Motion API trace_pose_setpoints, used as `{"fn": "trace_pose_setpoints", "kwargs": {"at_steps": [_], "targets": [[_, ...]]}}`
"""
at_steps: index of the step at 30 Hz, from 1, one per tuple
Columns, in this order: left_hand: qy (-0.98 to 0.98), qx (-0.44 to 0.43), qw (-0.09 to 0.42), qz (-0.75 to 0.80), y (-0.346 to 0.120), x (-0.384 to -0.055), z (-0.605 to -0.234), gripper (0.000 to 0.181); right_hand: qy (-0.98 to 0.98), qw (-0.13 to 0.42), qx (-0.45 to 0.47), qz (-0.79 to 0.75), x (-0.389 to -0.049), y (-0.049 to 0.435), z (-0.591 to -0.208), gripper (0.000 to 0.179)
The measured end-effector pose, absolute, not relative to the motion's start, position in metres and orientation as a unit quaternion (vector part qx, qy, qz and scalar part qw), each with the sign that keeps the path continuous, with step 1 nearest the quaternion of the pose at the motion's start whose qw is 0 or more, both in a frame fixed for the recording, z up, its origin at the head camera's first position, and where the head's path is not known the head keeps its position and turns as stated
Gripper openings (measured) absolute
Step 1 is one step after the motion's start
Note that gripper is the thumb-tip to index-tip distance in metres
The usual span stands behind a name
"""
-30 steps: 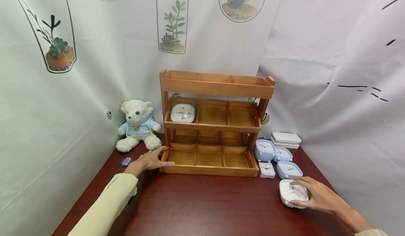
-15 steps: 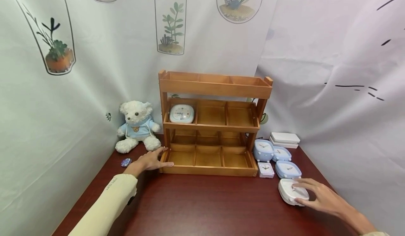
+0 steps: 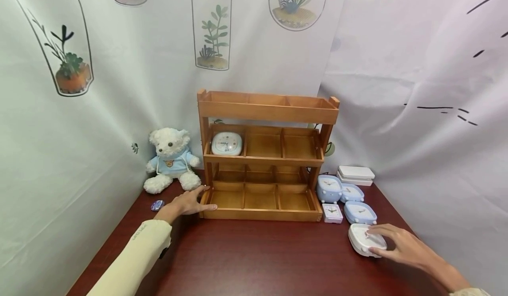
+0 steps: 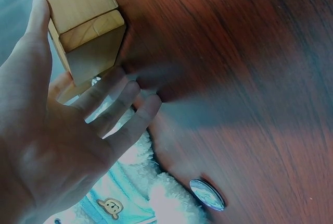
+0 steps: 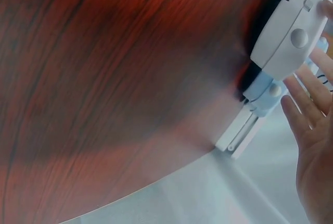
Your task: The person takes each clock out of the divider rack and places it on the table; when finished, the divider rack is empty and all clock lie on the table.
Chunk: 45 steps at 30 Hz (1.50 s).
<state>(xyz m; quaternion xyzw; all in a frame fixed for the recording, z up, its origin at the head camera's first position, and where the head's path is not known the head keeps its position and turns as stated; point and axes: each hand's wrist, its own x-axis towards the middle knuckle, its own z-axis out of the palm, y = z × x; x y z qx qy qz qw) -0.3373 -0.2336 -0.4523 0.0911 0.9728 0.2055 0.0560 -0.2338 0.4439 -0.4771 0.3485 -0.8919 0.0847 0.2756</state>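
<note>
My left hand (image 3: pixel 189 202) rests against the left end of the wooden shelf (image 3: pixel 262 215), thumb at its front and index finger farther back. In the left wrist view its other fingers (image 4: pixel 125 101) stretch out straight, off the wood. At the right of the table, my right hand (image 3: pixel 401 245) holds a white alarm clock (image 3: pixel 360 239) by its right side, fingers over the top and thumb at the near edge. The right wrist view shows this clock (image 5: pixel 286 39) from the side, with part of the hand cut off. Another white clock (image 3: pixel 226 144) sits in the middle tier's left compartment.
Beyond the held clock stand several blue clocks (image 3: pixel 360 213), a small square white clock (image 3: pixel 332 213) and white boxes (image 3: pixel 355 175). A white teddy bear (image 3: pixel 170 161) in a blue hoodie sits left of the shelf, near a small patterned oval object (image 3: pixel 157 205).
My right hand and the white clock under it have shifted slightly right and away from me. The left hand has stayed at the shelf's end. The head view has drifted a little.
</note>
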Motion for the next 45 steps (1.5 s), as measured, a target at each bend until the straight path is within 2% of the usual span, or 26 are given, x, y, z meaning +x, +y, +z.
{"fn": "trace_pose_setpoints", "kwargs": {"at_steps": [10, 18, 30, 45], "targets": [[0.973, 0.09, 0.059, 0.203, -0.233, -0.337, -0.453, 0.102, -0.898, 0.272, 0.333, 0.088, -0.231, 0.443, -0.474, 0.054], [0.973, 0.089, 0.058, 0.204, -0.235, -0.338, -0.452, 0.102, -0.902, 0.266, 0.325, 0.098, -0.237, 0.422, -0.453, 0.052], [0.972, 0.091, 0.06, 0.21, -0.234, -0.338, -0.45, 0.099, -0.89, 0.246, 0.365, 0.119, -0.271, 0.369, -0.408, 0.049], [0.973, 0.085, 0.061, 0.206, -0.234, -0.339, -0.453, 0.101, -0.87, 0.213, 0.42, 0.146, -0.313, 0.278, -0.354, 0.048]]}}
